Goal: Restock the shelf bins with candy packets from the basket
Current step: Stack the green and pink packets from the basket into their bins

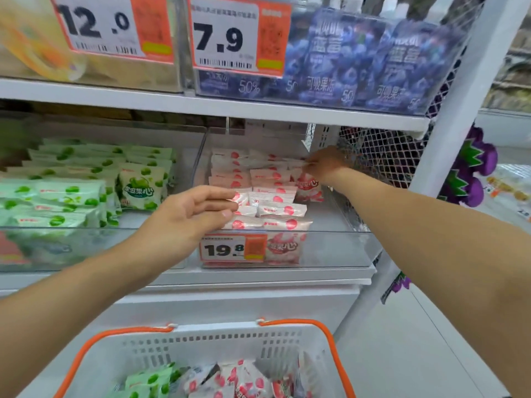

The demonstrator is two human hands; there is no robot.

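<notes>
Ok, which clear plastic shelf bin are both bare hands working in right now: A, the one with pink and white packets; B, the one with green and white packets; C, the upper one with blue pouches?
A: the left hand and right hand both touch pink and white packets inside the clear plastic bin bearing the 19.8 price tag.

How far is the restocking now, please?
Done: the pink packets fill much of the clear bin. In hand: the right hand pinches a packet at the back, and the left hand touches the front rows. Left: the basket holds more pink and green packets.
</notes>
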